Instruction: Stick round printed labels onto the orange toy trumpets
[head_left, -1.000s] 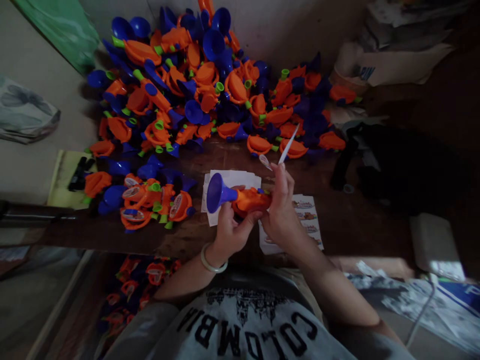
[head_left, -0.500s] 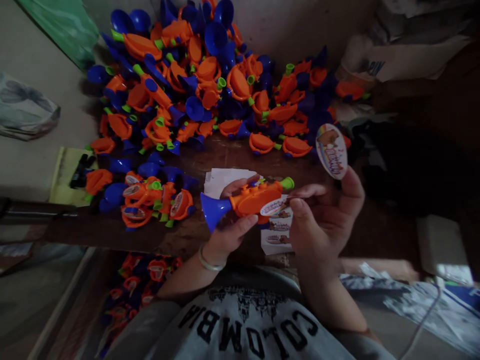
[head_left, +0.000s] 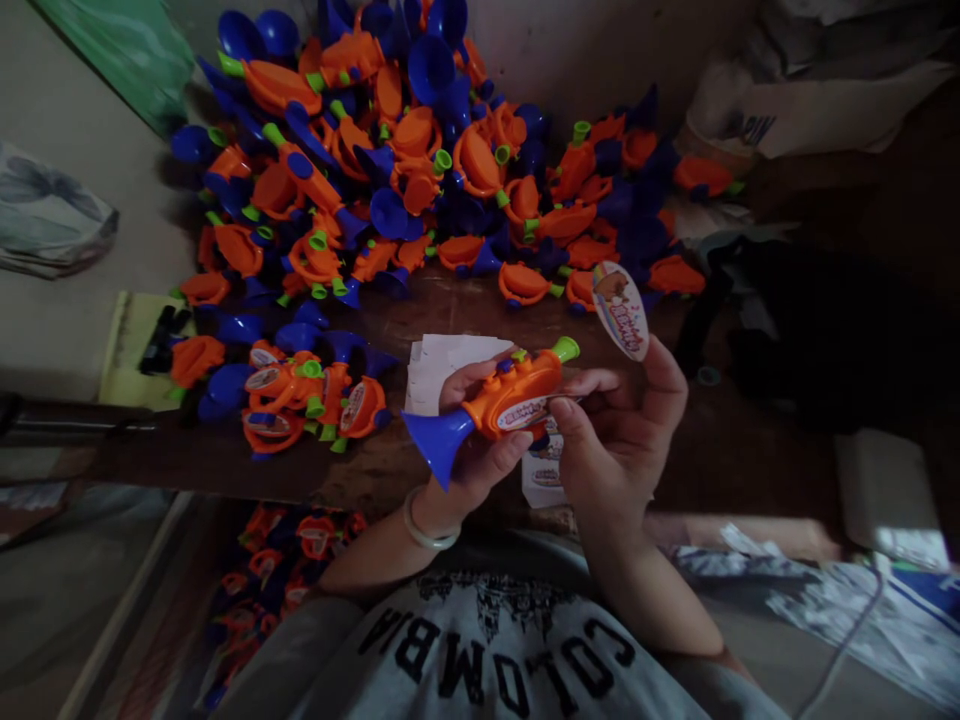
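Note:
My left hand (head_left: pixel 491 468) is closed around a toy trumpet (head_left: pixel 536 378) with an orange body, a blue bell and a green mouthpiece. My right hand (head_left: pixel 619 440) pinches the right end of an oval sticker (head_left: pixel 517 413) between thumb and a finger. That sticker lies against the oval face of the trumpet; whether it is fully stuck down, I cannot tell. A second oval sticker (head_left: pixel 621 312), printed with a brown bear and a rainbow, clings to a raised fingertip of the same hand. Under the hands are sticker sheets (head_left: pixel 544 482) and white paper (head_left: pixel 426 372).
A large heap of toy trumpets (head_left: pixel 412 140) fills the back of the brown table (head_left: pixel 750 450). Several stickered trumpets (head_left: pixel 285 395) lie at left, near yellow paper (head_left: pixel 124 350) with a black object on it. More stickered trumpets (head_left: pixel 262 575) are below the table edge. A dark bag-like object (head_left: pixel 817 340) is at right.
My right hand has moved left, bringing the pinched sticker from the trumpet's right end onto its oval face. The trumpet has tilted, its bell lower. The fingertip sticker shifted left with the hand.

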